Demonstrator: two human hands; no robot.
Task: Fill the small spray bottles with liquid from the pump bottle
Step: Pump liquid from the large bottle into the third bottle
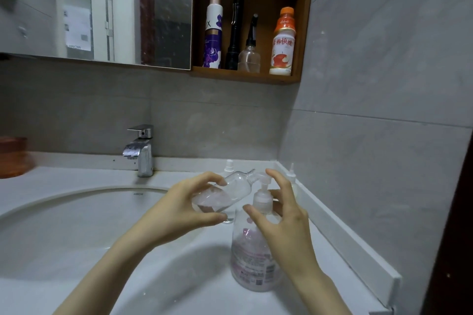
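Observation:
My left hand (pixel 184 208) grips a small clear bottle (pixel 227 190), uncapped and tilted so its open neck points right and up at the pump nozzle. It holds a little pinkish liquid at its lower end. The large clear pump bottle (pixel 252 261) stands on the counter, partly filled with pink liquid. My right hand (pixel 281 222) hovers around the pump head (pixel 263 181), index finger arched above it, thumb in front of the collar; I cannot tell whether it touches. Behind, a white spray cap (pixel 229 165) and another small spray bottle (pixel 291 176) stand near the wall.
A white sink basin (pixel 76 215) with a chrome faucet (pixel 140 151) lies to the left. The counter's raised back edge (pixel 340 235) runs along the right wall. Above, a wooden shelf (pixel 245 77) holds several bottles and a flashlight. A brown container (pixel 12 156) sits far left.

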